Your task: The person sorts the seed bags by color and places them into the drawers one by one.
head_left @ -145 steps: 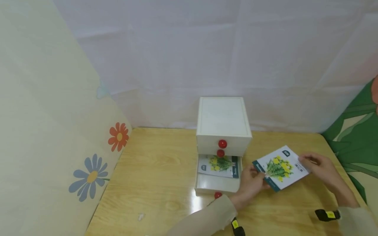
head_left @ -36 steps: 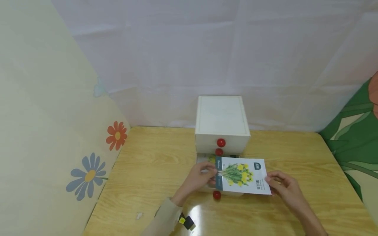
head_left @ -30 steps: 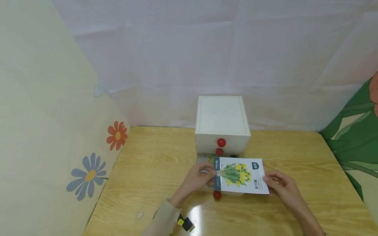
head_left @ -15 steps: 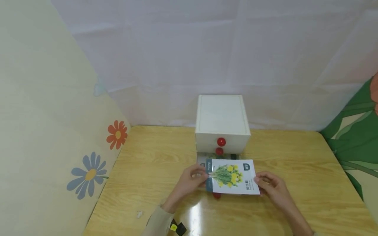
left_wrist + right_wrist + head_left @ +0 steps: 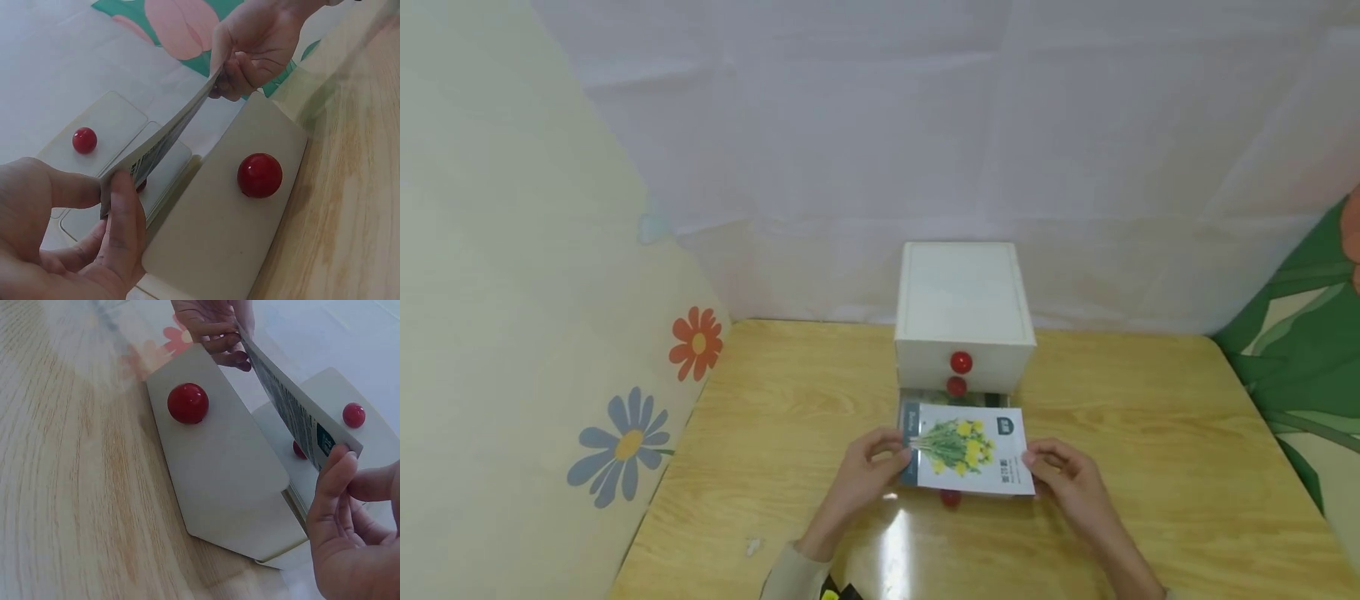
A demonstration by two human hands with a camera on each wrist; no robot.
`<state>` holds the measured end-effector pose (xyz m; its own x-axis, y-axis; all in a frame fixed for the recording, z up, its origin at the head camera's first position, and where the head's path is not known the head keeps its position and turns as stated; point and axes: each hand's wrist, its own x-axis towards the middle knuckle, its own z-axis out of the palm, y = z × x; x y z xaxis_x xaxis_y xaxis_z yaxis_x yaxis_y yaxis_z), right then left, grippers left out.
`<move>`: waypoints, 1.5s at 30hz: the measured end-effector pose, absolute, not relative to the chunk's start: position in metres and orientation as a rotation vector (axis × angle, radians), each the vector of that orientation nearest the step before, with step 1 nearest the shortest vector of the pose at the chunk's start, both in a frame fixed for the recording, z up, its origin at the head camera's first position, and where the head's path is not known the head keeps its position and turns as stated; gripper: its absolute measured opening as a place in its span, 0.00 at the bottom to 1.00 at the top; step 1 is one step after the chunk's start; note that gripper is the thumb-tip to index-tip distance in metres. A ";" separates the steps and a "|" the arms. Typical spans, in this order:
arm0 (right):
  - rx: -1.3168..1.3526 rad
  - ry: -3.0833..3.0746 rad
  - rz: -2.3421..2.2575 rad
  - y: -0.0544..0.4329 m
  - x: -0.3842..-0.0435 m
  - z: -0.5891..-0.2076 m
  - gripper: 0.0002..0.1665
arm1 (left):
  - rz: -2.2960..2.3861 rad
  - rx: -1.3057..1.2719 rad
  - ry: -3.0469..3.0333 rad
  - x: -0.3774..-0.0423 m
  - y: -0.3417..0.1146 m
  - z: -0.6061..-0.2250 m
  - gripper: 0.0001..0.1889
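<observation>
My left hand [image 5: 861, 468] pinches the dark-banded left end of a seed packet [image 5: 958, 450] printed with yellow flowers and green leaves. My right hand [image 5: 1070, 481] pinches its opposite end between thumb and fingers. Held face up, the packet spans the pulled-out bottom drawer [image 5: 212, 225] of a small white drawer cabinet [image 5: 966, 296]. From the right wrist, the packet [image 5: 294, 403] appears edge-on, above the level of the drawer front [image 5: 219, 450]. In the head view it hides most of the drawer's inside, where part of another packet [image 5: 947, 398] shows at the back.
Two upper drawers are closed, with red knobs [image 5: 961, 362] on their fronts. A third red knob [image 5: 951, 498] is on the pulled-out drawer. The cabinet stands on a wood-grain table [image 5: 790, 392], before a pale cloth backdrop [image 5: 850, 150] with flower-printed sides.
Both hands have carried the packet leftward from the right of the cabinet, turning it level with the drawer. In the last second it slid farther left over the drawer opening.
</observation>
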<state>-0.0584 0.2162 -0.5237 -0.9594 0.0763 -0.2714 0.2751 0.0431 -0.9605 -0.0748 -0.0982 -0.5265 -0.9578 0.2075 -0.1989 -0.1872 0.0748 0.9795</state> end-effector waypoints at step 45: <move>0.199 2.138 -2.005 0.211 -0.059 -0.526 0.19 | 1.928 0.041 2.148 -0.080 -0.111 -0.532 0.23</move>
